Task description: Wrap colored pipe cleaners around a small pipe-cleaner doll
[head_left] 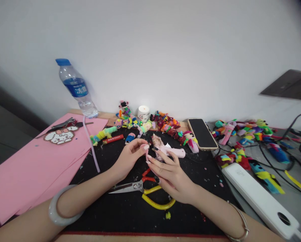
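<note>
My left hand point(130, 156) and my right hand point(169, 173) meet over a black mat point(130, 208), both pinching a small pale pink strip point(147, 155) between their fingertips. Just behind my fingers lies a pink glue gun point(171, 152) beside a small fuzzy pink-and-brown figure point(157, 140). Scissors point(130, 186) with red and yellow handles lie on the mat under my right hand. I wear a pale bangle on the left wrist and a thin metal one on the right.
Pink foam sheets point(27, 168) lie at left with a bead-art piece point(61, 136). A water bottle point(77, 89), a white candle point(143, 113) and several fuzzy colourful figures point(165, 126) line the back. A phone point(202, 133), cables and a white power bank point(261, 198) lie at right.
</note>
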Motion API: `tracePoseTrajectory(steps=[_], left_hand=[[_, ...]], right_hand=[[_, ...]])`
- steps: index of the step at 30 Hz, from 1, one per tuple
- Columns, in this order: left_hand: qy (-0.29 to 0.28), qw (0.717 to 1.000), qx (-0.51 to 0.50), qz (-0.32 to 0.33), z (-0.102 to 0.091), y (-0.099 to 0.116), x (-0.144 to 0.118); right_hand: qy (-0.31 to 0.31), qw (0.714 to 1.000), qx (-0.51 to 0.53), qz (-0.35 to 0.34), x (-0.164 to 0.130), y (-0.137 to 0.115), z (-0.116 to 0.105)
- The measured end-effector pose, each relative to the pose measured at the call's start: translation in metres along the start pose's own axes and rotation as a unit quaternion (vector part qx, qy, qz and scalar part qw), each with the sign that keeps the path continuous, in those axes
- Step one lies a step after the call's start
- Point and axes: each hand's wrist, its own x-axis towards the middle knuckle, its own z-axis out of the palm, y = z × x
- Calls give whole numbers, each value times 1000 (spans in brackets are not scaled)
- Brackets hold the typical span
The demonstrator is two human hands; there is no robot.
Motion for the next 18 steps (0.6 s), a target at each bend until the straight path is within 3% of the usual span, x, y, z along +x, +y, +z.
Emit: tracePoseTrajectory(steps=[18], left_hand=[[2,1000,-2,-1,0,-1,1]], right_hand=[[4,1000,3,2,0,1,1]])
